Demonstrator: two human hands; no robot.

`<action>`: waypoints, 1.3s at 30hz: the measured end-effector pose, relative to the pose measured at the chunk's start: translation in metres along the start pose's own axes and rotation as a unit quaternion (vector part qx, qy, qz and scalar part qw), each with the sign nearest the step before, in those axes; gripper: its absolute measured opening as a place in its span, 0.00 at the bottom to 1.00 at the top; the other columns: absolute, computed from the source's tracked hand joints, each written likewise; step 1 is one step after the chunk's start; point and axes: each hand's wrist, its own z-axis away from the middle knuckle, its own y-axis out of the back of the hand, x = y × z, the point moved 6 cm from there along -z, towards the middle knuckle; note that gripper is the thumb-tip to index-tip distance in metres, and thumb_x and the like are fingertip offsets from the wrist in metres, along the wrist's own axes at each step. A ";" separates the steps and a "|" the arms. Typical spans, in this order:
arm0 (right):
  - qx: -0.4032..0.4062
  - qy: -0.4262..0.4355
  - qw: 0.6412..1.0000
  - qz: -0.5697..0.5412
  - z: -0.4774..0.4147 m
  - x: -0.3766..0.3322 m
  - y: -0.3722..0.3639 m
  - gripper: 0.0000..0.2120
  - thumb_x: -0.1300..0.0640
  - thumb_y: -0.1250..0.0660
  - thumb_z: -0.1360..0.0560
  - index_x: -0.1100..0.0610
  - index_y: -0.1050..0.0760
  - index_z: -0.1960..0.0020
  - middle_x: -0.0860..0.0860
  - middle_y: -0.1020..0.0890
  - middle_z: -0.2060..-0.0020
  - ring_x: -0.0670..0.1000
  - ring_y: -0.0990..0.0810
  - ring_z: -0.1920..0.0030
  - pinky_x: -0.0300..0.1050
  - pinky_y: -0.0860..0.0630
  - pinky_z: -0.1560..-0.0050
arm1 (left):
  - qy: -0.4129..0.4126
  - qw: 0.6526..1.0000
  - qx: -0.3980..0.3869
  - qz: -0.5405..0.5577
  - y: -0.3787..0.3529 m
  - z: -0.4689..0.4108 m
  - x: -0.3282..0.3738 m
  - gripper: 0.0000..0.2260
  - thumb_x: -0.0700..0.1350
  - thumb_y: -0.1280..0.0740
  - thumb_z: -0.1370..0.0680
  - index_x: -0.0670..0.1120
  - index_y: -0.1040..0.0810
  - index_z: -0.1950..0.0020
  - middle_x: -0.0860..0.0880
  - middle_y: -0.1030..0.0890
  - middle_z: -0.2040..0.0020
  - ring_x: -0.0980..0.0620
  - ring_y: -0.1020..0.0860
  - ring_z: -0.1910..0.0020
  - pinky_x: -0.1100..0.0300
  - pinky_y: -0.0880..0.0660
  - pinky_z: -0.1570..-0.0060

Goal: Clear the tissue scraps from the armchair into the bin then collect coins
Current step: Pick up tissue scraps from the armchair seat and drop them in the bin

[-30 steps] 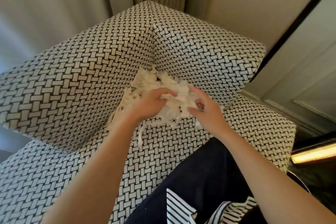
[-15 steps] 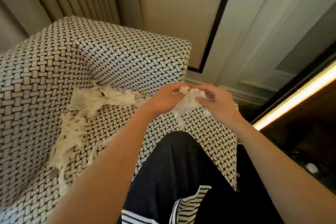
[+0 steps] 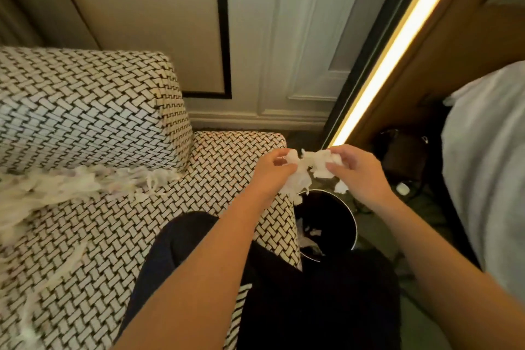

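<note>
two hands, one wad over the bin

one armchair point(image 3: 113, 230), with one long heap of tissue scraps point(image 3: 56, 187) at the back of its seat. left hand point(image 3: 272, 176) and right hand point(image 3: 358, 176), fingers curled, pinch one wad point(image 3: 309, 170) between them, above the one dark bin point(image 3: 352, 224) beside the chair.

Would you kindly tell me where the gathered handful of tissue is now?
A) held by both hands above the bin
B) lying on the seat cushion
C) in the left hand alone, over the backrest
A: the left hand and right hand both pinch the tissue wad just above the open black bin.
</note>
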 end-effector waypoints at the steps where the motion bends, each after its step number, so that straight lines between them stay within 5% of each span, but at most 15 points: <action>1: 0.006 -0.015 1.000 -0.001 0.002 0.014 0.005 0.13 0.57 0.34 0.23 0.55 0.24 0.39 0.47 0.22 0.47 0.46 0.25 0.47 0.37 0.33 0.49 | 0.021 1.000 -0.010 0.013 -0.013 -0.003 -0.007 0.18 0.38 0.34 0.24 0.48 0.28 0.35 0.45 0.24 0.40 0.47 0.24 0.42 0.48 0.25 0.41; 8: 0.016 -0.142 0.989 -0.047 0.019 0.086 0.006 0.14 0.57 0.33 0.24 0.56 0.24 0.39 0.51 0.20 0.49 0.51 0.23 0.48 0.45 0.27 0.47 | 0.132 0.985 0.002 0.108 -0.053 -0.018 -0.052 0.19 0.36 0.36 0.23 0.46 0.29 0.33 0.45 0.25 0.39 0.46 0.24 0.42 0.48 0.26 0.40; 12: 0.016 -0.262 0.954 -0.145 0.031 0.122 -0.010 0.15 0.59 0.32 0.25 0.56 0.24 0.39 0.53 0.19 0.47 0.52 0.21 0.48 0.50 0.23 0.44 | 0.152 0.972 -0.036 0.176 -0.069 -0.017 -0.053 0.18 0.37 0.38 0.21 0.46 0.31 0.31 0.44 0.25 0.40 0.47 0.24 0.44 0.52 0.25 0.43; 21: 0.046 -0.465 0.765 -0.443 0.054 0.152 -0.050 0.12 0.67 0.36 0.24 0.61 0.25 0.41 0.56 0.21 0.55 0.52 0.23 0.58 0.47 0.25 0.54 | 0.123 0.982 -0.108 0.098 -0.086 -0.019 -0.044 0.18 0.44 0.40 0.19 0.55 0.33 0.29 0.46 0.34 0.29 0.46 0.37 0.30 0.50 0.39 0.34; 26: 0.063 -0.515 0.666 -0.536 0.056 0.157 -0.065 0.16 0.63 0.41 0.21 0.62 0.32 0.33 0.57 0.25 0.57 0.52 0.25 0.60 0.48 0.28 0.43 | 0.145 0.979 -0.133 0.059 -0.080 -0.016 -0.053 0.17 0.46 0.43 0.18 0.53 0.34 0.28 0.45 0.33 0.29 0.45 0.36 0.29 0.49 0.39 0.33; 33: 0.089 -0.501 0.574 -0.641 0.051 0.155 -0.071 0.21 0.60 0.42 0.20 0.63 0.38 0.28 0.61 0.28 0.35 0.58 0.27 0.36 0.50 0.29 0.37 | 0.146 0.983 -0.107 0.030 -0.060 -0.012 -0.055 0.18 0.46 0.44 0.18 0.51 0.34 0.28 0.47 0.31 0.30 0.47 0.32 0.32 0.49 0.36 0.31; 39: 0.074 -0.500 0.598 -0.622 0.046 0.141 -0.064 0.27 0.55 0.43 0.19 0.57 0.49 0.23 0.63 0.42 0.26 0.61 0.41 0.26 0.53 0.40 0.28 | 0.130 0.987 -0.088 0.021 -0.045 -0.004 -0.045 0.18 0.45 0.44 0.18 0.51 0.34 0.28 0.46 0.32 0.29 0.46 0.31 0.33 0.47 0.35 0.32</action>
